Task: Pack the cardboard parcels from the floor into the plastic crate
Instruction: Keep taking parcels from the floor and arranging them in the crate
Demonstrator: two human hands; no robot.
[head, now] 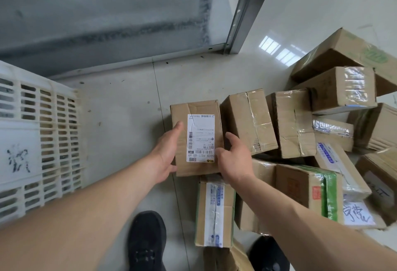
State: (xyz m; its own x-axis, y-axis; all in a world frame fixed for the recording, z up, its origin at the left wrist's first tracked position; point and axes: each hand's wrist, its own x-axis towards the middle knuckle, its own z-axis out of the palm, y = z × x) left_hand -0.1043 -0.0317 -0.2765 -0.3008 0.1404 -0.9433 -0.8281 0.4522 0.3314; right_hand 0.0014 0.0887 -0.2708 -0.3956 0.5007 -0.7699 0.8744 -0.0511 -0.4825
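A cardboard parcel (198,109) with a white shipping label on top sits at the left end of a pile of several parcels on the floor. My left hand (166,154) grips its left side, thumb on top beside the label. My right hand (235,159) holds its near right corner, thumb on the label's edge and fingers down the right side. The white slatted plastic crate (43,137) stands at the left; only its outer wall shows and its inside is out of view.
More taped parcels lie close by: one (250,120) right beside the held one, one with blue tape (214,210) below my hands, a large box (348,53) at the back right. My black shoes (147,242) stand below. A metal door frame (242,10) rises behind.
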